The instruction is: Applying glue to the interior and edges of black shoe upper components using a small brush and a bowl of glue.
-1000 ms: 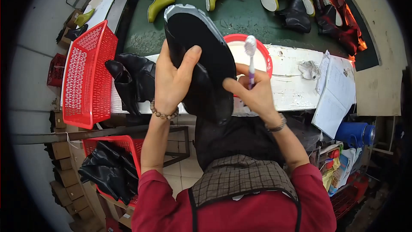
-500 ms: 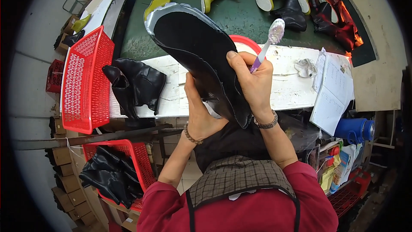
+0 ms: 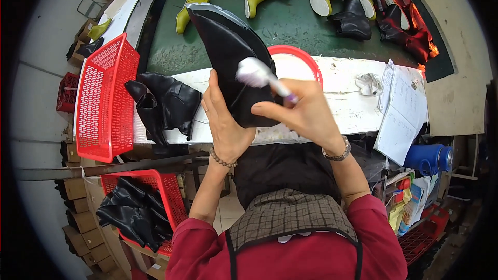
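A black leather boot upper [image 3: 220, 41] rises over the white bench edge, turned on its side, a whitish coating along its far rim. My left hand [image 3: 225, 116] is closed round its lower part, thumb side hidden behind the leather. In my right hand [image 3: 308, 111] is a toothbrush [image 3: 259, 75] with a white and purple handle. Its white-smeared bristle head, blurred by motion, points left in front of the boot; whether it touches the leather I cannot tell. Behind the boot, a red-rimmed round basin [image 3: 314, 65] with a pale inside is partly covered.
Black boots [image 3: 176, 101] lie left on the bench beside a tilted red basket [image 3: 106, 98]. A lower red basket [image 3: 174, 197] holds black uppers. Yellow and black boots lie on the green belt [image 3: 290, 26], some under an orange glow. An open notebook [image 3: 402, 109], crumpled cloth [image 3: 369, 84] and blue flask [image 3: 428, 156] are right.
The boot has turned from showing its dark opening to showing its side. My right hand has let go of its edge and swung the toothbrush from upright to leaning left.
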